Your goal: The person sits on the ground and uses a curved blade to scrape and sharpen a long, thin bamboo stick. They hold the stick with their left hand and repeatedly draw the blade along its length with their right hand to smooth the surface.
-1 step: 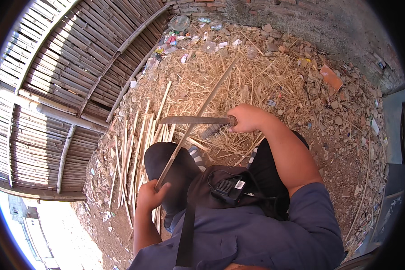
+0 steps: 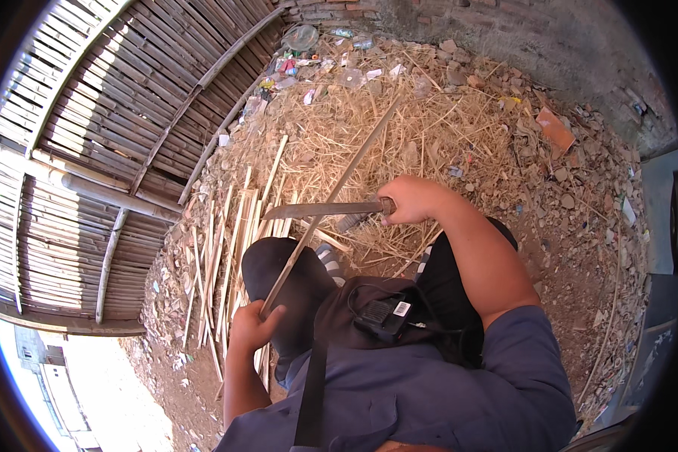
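Observation:
My right hand [image 2: 414,197] is closed round the handle of a machete. The machete's long, worn, brownish blade [image 2: 358,206] points left, roughly level, across a thin bamboo strip [image 2: 351,170]. Closed on the strip's lower end is my left hand [image 2: 252,324], beside my dark-clad left knee. From there the strip slants up and away to the right, over the straw-like shavings. Blade and strip cross just beyond the knee; whether the edge bites into the strip I cannot tell. Under the blade near the handle lies a dark ribbed piece [image 2: 350,222], partly hidden.
Several split bamboo strips [image 2: 237,233] lie on the ground to the left. Shavings [image 2: 437,128] cover the ground ahead, with rubble and litter around. A bamboo slat wall [image 2: 90,113] stands left, a brick wall [image 2: 505,38] behind. A black device [image 2: 384,316] rests at my waist.
The machete blade has tilted slightly, its tip dropping a little toward me along the strip. The strip's far end has dipped slightly. My left hand stays in place.

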`<state>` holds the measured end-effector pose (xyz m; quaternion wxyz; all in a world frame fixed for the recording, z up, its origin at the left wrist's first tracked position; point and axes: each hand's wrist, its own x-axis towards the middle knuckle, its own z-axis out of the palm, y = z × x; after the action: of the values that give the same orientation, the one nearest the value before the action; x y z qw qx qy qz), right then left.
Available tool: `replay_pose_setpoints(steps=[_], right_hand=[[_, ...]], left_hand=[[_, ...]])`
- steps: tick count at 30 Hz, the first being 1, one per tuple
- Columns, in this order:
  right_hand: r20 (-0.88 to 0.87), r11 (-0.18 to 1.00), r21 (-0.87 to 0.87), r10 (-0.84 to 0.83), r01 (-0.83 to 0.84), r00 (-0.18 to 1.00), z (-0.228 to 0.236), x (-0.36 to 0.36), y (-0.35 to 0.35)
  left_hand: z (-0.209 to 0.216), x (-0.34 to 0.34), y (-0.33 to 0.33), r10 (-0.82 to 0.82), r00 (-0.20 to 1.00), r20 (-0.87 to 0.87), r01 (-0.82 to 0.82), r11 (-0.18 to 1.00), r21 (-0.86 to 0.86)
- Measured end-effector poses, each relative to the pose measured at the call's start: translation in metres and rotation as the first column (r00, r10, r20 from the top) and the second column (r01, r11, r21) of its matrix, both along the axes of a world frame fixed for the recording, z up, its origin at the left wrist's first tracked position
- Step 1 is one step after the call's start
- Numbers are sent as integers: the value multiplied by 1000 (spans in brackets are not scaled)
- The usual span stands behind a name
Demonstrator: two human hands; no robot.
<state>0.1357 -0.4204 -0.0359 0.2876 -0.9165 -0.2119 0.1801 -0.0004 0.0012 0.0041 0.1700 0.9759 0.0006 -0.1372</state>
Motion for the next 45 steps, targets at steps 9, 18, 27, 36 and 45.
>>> replay_pose_setpoints(steps=[9,18,27,36,45], right_hand=[[19,880,105,-468,464,884,-4,21,-45],[58,999,46,-12,10,998,-3,4,1],[-15,884,126,-452,450,892,-6,22,-40],[55,999,41,-21,19,998,-10,8,0],[24,848,201,-505,491,863,-2,16,-40]], left_hand=[[-13,-3,5,28,998,55,-26,999,-22],[-9,-2,6,69,998,13,-68,996,-59],[-12,-1,7,59,998,30,-57,996,-63],[-7,-2,3,69,998,8,-68,994,-82],[-13,-4,4,24,996,87,-21,999,-39]])
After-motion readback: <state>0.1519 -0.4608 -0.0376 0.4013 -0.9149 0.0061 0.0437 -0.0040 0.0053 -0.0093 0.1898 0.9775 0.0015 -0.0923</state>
